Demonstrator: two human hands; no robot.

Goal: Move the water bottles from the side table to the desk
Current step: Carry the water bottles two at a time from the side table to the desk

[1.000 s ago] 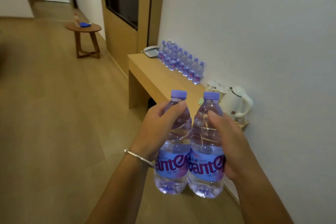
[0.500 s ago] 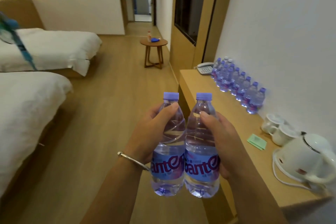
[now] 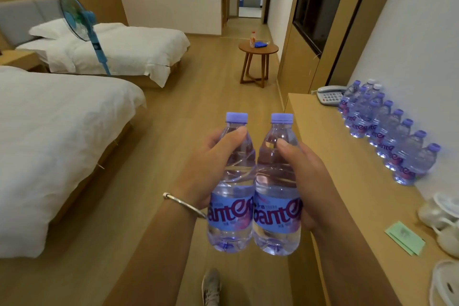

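Hotel room is swinging wider into view; desk (image 3: 330, 156) now sitting right of me. My left hand (image 3: 211, 169) and right hand (image 3: 305, 176) are each gripping a water bottle (image 3: 233, 194), bringing them deskward.

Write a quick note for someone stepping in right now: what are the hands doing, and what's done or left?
Left hand grips one water bottle; right hand grips another, both upright, side by side over the floor.
Desk: a row of bottles already stands by the wall.
Side table: none of these bottles visible there.
Left: set both held bottles on the desk.
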